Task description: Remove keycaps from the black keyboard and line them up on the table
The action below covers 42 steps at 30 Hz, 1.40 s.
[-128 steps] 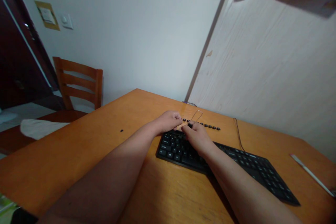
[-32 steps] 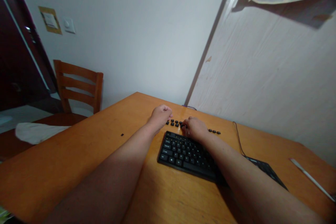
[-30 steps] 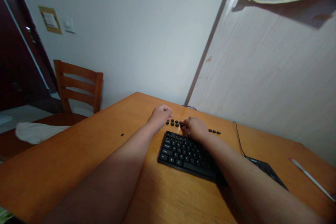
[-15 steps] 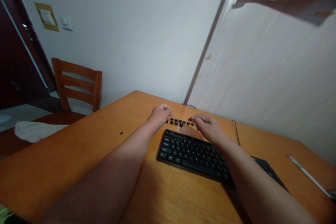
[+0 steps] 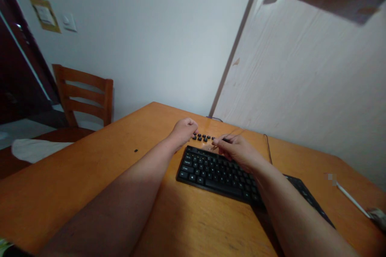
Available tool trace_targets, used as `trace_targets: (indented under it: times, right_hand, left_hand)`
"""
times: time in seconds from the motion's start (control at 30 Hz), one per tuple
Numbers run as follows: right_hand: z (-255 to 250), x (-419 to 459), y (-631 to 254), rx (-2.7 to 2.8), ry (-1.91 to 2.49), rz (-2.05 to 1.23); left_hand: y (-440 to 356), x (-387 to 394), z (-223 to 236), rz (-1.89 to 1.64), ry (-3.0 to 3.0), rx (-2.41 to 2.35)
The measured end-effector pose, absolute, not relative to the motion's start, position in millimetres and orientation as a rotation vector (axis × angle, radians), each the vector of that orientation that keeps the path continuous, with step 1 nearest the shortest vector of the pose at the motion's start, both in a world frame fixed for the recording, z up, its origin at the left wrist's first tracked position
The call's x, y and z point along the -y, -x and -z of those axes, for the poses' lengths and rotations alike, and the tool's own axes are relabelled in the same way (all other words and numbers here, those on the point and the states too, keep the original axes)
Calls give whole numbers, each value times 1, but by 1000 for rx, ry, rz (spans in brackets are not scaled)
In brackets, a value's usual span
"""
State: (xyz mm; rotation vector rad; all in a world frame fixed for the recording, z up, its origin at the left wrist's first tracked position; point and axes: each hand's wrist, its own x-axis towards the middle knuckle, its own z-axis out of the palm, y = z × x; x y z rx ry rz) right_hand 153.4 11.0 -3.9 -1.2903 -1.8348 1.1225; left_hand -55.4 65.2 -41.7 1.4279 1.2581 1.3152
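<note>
A black keyboard (image 5: 211, 170) lies on the orange wooden table (image 5: 99, 168). Just beyond its far edge sit several loose black keycaps (image 5: 203, 137). My left hand (image 5: 183, 128) rests on the table beside them, curled into a fist with nothing showing in it. My right hand (image 5: 238, 149) hovers over the keyboard's far edge, its fingers pinched on a thin wire tool (image 5: 237, 132) that sticks out toward the wall.
One small black piece (image 5: 135, 151) lies alone on the table's left part. The keyboard cable (image 5: 267, 148) runs toward the wall. A white stick (image 5: 351, 200) lies at the right edge. A wooden chair (image 5: 83, 96) and white cloth (image 5: 30, 149) are left.
My right hand lifted off the keycap row, opened briefly, then drew back over the keyboard's far edge with its fingers pinched on the wire tool. The left fist stayed put.
</note>
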Motion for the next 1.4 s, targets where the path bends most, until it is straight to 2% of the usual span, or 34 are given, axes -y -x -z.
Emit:
trace_targets:
  times: [0.83, 1.4]
  right_hand:
    - [18, 2, -127, 2094, 1417, -723]
    - [26, 0, -126, 1741, 1432, -911]
  left_hand:
    - [41, -51, 42, -967, -1629, -1137]
    - [40, -43, 38, -682, -1769, -1081]
